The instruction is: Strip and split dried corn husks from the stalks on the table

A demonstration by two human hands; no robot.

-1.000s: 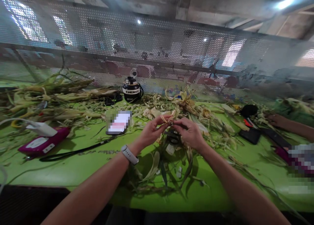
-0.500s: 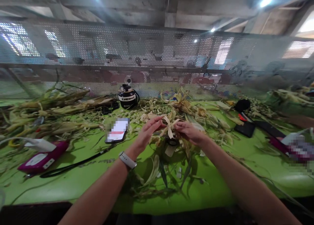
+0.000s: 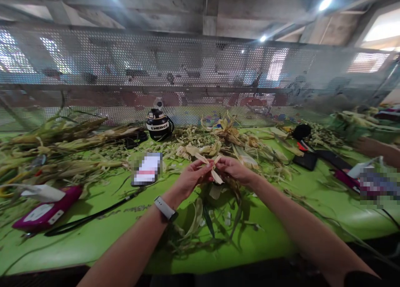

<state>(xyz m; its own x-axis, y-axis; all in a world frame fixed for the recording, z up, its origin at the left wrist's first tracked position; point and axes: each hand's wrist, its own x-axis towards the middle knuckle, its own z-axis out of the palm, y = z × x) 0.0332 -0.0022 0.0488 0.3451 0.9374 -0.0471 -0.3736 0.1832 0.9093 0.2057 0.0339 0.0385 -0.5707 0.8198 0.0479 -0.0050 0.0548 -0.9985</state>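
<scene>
Pale strips of dried corn husk are held at mid-table, crossed at one point with their ends sticking out. My left hand pinches them from the left, thumb and fingers closed near the crossing. From the right, my right hand also pinches the strips, with its fingertips close to the left ones. The fingers partly hide the crossing. Below them on the green tabletop lie loose husk leaves and small scraps.
A black bottle stands behind a phone. Husk heaps spread along the perforated divider. A purple power strip lies at left, and another at right. Another person's arm reaches in at far right.
My hands have come closer together and slightly lower, the fingertips now meeting at the husk strips. The view has shifted a little, and another person's arm shows more at the right.
</scene>
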